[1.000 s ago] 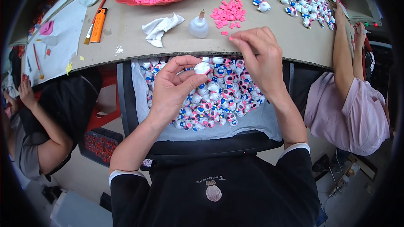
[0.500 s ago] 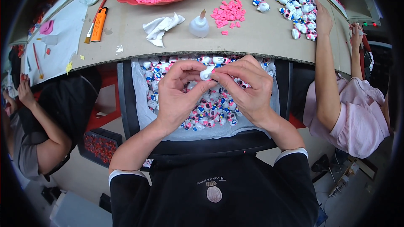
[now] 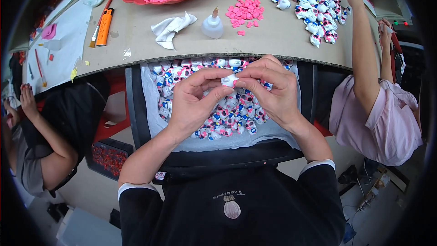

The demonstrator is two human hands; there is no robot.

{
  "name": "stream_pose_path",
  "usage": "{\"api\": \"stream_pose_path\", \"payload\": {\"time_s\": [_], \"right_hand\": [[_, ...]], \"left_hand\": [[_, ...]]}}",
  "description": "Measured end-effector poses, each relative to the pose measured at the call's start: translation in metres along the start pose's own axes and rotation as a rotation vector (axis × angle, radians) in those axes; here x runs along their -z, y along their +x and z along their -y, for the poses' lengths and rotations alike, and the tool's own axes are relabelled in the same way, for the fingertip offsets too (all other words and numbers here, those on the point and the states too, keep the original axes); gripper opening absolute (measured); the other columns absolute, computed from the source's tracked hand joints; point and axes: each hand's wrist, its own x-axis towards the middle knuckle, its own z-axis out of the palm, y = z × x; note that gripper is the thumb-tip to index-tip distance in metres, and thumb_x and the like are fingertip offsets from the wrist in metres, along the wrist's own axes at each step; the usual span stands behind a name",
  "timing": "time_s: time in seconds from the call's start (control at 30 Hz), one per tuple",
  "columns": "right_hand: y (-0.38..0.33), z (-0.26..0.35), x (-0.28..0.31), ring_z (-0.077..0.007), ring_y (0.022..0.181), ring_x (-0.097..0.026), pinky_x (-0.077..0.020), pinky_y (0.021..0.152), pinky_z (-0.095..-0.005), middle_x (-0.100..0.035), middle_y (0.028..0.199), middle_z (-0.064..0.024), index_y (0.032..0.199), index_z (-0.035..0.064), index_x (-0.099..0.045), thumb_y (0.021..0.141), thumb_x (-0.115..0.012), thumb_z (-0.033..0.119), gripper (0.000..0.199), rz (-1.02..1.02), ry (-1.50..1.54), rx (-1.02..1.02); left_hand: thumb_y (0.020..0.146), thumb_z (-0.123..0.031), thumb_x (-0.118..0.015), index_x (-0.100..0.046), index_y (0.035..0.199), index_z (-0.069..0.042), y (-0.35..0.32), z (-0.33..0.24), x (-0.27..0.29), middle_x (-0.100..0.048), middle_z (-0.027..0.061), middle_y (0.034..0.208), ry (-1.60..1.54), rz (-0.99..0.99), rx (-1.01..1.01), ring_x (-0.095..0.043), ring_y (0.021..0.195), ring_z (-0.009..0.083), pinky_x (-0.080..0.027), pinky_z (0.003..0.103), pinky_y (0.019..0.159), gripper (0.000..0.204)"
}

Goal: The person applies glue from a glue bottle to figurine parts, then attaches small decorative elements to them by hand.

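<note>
Above the tray, my left hand [image 3: 191, 102] and my right hand [image 3: 275, 93] pinch a small white cat-like figurine [image 3: 228, 81] between thumbs and fingertips. A bit of pink shows on it beside my right fingertips; the fingers hide much of the rest. Beneath my hands, a black tray [image 3: 138, 105] lined with pale paper [image 3: 214, 145] holds many similar figurines [image 3: 230, 118] in white, pink and blue.
On the table stand a glue bottle [image 3: 212, 27], a crumpled tissue [image 3: 170, 29], loose pink pieces [image 3: 246, 10], an orange lighter [image 3: 105, 27], a brush [image 3: 96, 32] and a red dish [image 3: 173, 1]. A heap of figurines [image 3: 316, 11] lies beside a co-worker's arm [image 3: 362, 41]. Another person sits left.
The figurine has turned slightly between my fingertips, showing a rounder white side. At the right, the co-worker's hand has moved farther up along the figurine heap, and some figurines there have shifted.
</note>
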Motion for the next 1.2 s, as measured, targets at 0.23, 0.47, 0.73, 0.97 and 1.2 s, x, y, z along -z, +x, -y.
{"api": "stream_pose_path", "payload": {"time_s": [0.23, 0.47, 0.73, 0.97, 1.2], "right_hand": [[-0.004, 0.001, -0.007, -0.0167, 0.071, -0.055, -0.0426, 0.061, -0.0277, -0.062, 0.073, -0.0058, 0.077, 0.0024, -0.066, 0.072, -0.070, 0.001, 0.007, -0.029, -0.005, -0.034], [-0.009, -0.002, -0.010, -0.0192, 0.069, -0.055, -0.0436, 0.061, -0.0301, -0.061, 0.070, -0.0064, 0.074, 0.0011, -0.065, 0.070, -0.071, 0.000, 0.007, -0.026, 0.028, -0.086], [-0.002, 0.001, -0.003, -0.0192, 0.072, -0.057, -0.0446, 0.064, -0.0293, -0.063, 0.075, -0.0078, 0.084, 0.0023, -0.070, 0.074, -0.069, 0.001, 0.011, -0.033, 0.049, -0.105], [-0.003, 0.003, -0.003, -0.0201, 0.072, -0.057, -0.0453, 0.062, -0.0296, -0.064, 0.078, -0.0084, 0.088, 0.0021, -0.069, 0.074, -0.068, 0.000, 0.014, -0.015, -0.040, 0.024], [-0.005, -0.003, -0.009, -0.0201, 0.069, -0.056, -0.0434, 0.060, -0.0287, -0.063, 0.077, -0.0090, 0.088, 0.0005, -0.069, 0.070, -0.070, -0.003, 0.019, -0.069, -0.129, 0.190]], "left_hand": [[0.076, 0.000, -0.070, -0.066, 0.100, 0.000, -0.001, 0.004, 0.000, -0.064, 0.0082, 0.089, 0.263, -0.046, -0.155, -0.061, 0.075, 0.0104, -0.049, 0.023, 0.066, 0.025], [0.073, -0.004, -0.073, -0.067, 0.096, -0.001, -0.002, 0.006, -0.001, -0.066, 0.0083, 0.086, 0.401, -0.078, -0.193, -0.061, 0.070, 0.0122, -0.049, 0.024, 0.062, 0.024], [0.082, 0.001, -0.065, -0.059, 0.110, 0.001, 0.005, 0.000, 0.001, -0.065, 0.0071, 0.095, 0.011, 0.002, 0.052, -0.063, 0.087, 0.0110, -0.051, 0.021, 0.076, 0.028], [0.084, 0.005, -0.060, -0.056, 0.116, 0.002, 0.004, -0.002, 0.001, -0.063, 0.0080, 0.105, -0.063, 0.011, 0.074, -0.061, 0.095, 0.0112, -0.050, 0.022, 0.083, 0.032], [0.081, 0.007, -0.061, -0.060, 0.111, 0.002, 0.000, -0.003, -0.003, -0.062, 0.0089, 0.107, 0.067, -0.071, 0.038, -0.062, 0.088, 0.0102, -0.052, 0.022, 0.077, 0.031]]}}
